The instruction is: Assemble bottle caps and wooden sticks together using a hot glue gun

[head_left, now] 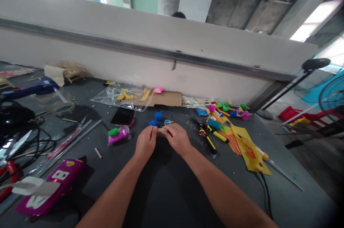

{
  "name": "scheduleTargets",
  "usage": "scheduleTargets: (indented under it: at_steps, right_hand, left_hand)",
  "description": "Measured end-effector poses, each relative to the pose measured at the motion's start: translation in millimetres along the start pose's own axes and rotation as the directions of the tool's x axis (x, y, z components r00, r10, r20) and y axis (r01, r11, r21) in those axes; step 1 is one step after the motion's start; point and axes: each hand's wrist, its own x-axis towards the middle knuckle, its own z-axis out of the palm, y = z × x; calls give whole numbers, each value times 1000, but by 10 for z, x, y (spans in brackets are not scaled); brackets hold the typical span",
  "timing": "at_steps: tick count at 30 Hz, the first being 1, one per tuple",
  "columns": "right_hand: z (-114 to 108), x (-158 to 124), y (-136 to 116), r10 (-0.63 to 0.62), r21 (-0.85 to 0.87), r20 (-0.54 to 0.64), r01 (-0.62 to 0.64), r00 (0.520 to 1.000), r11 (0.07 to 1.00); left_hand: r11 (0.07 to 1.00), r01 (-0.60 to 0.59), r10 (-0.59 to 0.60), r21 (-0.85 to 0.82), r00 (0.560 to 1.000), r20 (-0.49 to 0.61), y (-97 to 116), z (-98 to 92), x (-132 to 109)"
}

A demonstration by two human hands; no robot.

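A short, pale wooden stick (161, 130) spans the gap between my two hands near the middle of the table. My left hand (146, 141) pinches its left end, and my right hand (178, 138) pinches its right end. Just beyond my fingers are a small blue tub (158, 116), a blue lump (153, 123) and a pale blue ring-shaped lid (168, 122). To the left lies a bag of purple clay (118, 135) with a green lump (113, 132) on it. Pliers with yellow and black handles (208, 141) lie to the right of my right hand.
A purple power strip (57, 185) and cables are at the left. A phone (123, 116), plastic bag (120, 95) and cardboard (169, 98) lie toward the partition. A yellow glue gun (251, 153) on yellow sheets, with its cord, is at the right.
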Motion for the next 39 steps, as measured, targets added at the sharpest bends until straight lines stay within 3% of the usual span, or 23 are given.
scheduleTargets:
  at_steps: [3,7,11,30,33,39]
  right_hand:
    - [1,-5,83,6,-2,-13,-6,1000,1000]
    - [8,-10,161,-18,-18,1,18,1000,1000]
    - [15,-19,165,-32,-30,27,33,999,999]
    - [55,-19,150,-82,-33,10,82,997,996]
    - [54,-18,156,-77,-24,2,77,997,997]
    - [28,-12,182,-37,16,-59,38,998,999]
  left_hand:
    - [987,-143,145,68,989,-24,-29,-47,16]
    - [927,-350,354,135,935,-4,-89,-86,36]
    - [895,-423,431,138,902,-29,-120,-77,35]
    - [879,-463,473,114,876,-92,-80,-56,22]
    - [898,-429,438,97,892,-108,-76,-52,18]
    - [977,-213,214,17,972,-96,-114,-17,30]
